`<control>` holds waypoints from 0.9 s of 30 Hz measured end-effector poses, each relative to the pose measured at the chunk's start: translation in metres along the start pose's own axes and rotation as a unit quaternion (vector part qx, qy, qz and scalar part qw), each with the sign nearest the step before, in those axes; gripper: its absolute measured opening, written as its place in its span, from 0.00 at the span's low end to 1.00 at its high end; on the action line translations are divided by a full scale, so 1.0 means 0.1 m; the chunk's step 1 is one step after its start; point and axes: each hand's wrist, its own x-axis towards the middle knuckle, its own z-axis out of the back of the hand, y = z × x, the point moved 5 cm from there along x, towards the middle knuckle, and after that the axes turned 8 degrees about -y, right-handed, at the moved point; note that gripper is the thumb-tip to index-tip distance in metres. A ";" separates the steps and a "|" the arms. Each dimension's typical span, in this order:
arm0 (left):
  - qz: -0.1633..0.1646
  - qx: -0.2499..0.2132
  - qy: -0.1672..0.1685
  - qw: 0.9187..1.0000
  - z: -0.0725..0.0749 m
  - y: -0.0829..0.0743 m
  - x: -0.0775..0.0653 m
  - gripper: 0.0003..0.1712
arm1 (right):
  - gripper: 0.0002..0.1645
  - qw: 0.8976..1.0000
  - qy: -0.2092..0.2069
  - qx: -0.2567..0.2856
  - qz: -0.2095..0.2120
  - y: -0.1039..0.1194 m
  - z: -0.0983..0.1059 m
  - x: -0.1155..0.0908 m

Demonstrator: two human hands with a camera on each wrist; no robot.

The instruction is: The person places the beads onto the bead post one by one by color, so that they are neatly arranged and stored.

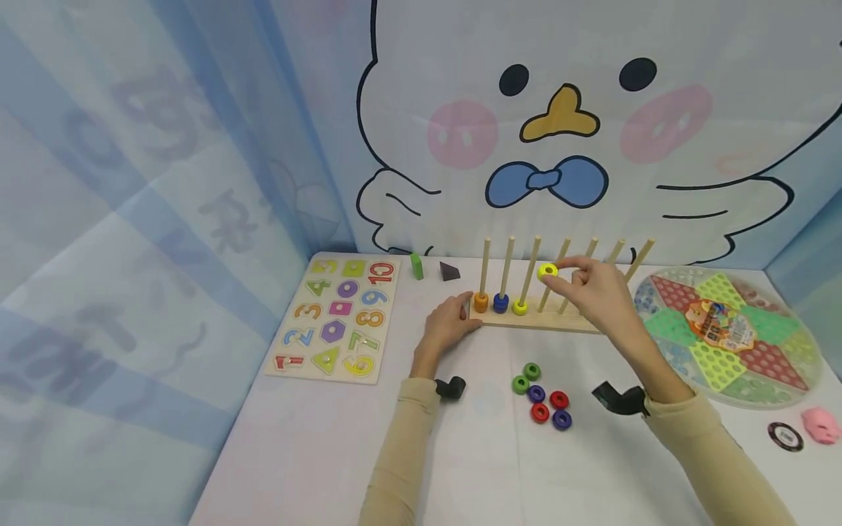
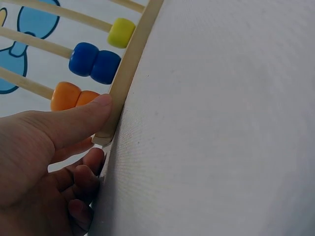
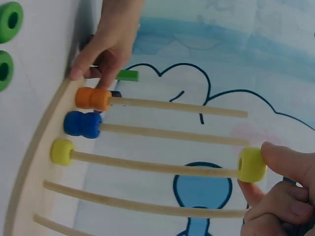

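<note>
A wooden peg rack [image 1: 526, 320] with several upright pegs stands toward the back of the table. My left hand [image 1: 447, 324] grips its left end, the thumb [image 2: 91, 115] on the base's edge beside the orange beads [image 2: 69, 96]. Between thumb and finger, my right hand [image 1: 595, 292] pinches a yellow bead [image 3: 252, 164] near the top of the third peg; whether the peg tip is inside the hole cannot be told. Two orange beads sit on the first peg, two blue beads [image 1: 501, 303] on the second, and one yellow bead [image 1: 520, 307] at the bottom of the third.
Loose green [image 1: 531, 371], purple [image 1: 562, 419] and red beads [image 1: 540, 413] lie in front of the rack. A number puzzle board [image 1: 329, 321] is at left, with green [image 1: 417, 267] and dark blocks [image 1: 450, 272] behind. A round game board [image 1: 730, 336] and pink figurine [image 1: 821, 425] are at right.
</note>
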 end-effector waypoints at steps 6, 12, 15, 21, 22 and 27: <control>-0.004 0.002 -0.003 1.000 0.00 0.01 0.00 0.39 | 0.31 0.999 -0.039 0.027 0.008 0.23 0.12 0.24; -0.005 0.000 -0.001 1.000 0.00 0.01 0.00 0.39 | 0.31 0.999 -0.047 0.027 0.000 0.28 0.12 0.38; -0.010 0.005 -0.002 1.000 0.00 0.01 -0.01 0.39 | 0.31 0.999 -0.036 0.006 -0.012 0.25 0.08 0.41; -0.013 0.011 -0.010 1.000 0.02 -0.01 -0.03 0.38 | 0.30 0.999 -0.030 -0.012 -0.007 0.22 0.01 0.44; -0.012 0.010 -0.010 1.000 0.02 -0.01 -0.03 0.38 | 0.30 0.999 -0.030 -0.014 -0.003 0.23 0.00 0.44; -0.013 0.005 -0.010 1.000 0.01 -0.02 -0.03 0.38 | 0.30 0.999 -0.033 -0.015 0.008 0.23 0.02 0.43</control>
